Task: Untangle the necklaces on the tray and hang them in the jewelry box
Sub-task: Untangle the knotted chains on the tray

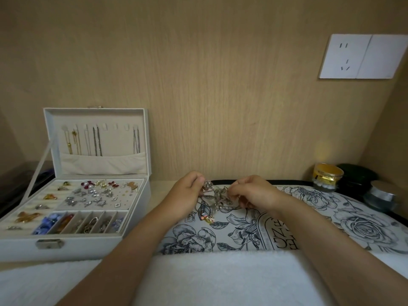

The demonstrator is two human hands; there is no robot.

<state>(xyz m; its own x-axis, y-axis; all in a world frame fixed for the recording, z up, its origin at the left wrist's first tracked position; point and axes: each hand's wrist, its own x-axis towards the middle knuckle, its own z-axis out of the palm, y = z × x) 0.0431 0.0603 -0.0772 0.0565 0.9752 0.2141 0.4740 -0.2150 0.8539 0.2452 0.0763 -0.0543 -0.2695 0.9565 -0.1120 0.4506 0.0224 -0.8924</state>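
The open box [72, 195] stands at left, chains hanging in its lid. Both forearms reach forward over the tray [331, 224]. The left hand [187, 191], knuckles up, pinches the tangled necklaces [215, 195] between thumb and fingers. The right hand [251, 192] pinches their other side, just above the tray.

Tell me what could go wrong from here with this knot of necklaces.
Both hands, left hand and right hand, pinch the tangled silver chain clump above the floral-print tray; pulling apart could tighten the knot or snap a thin chain. The small colourful pendant dangling below could catch on another chain.
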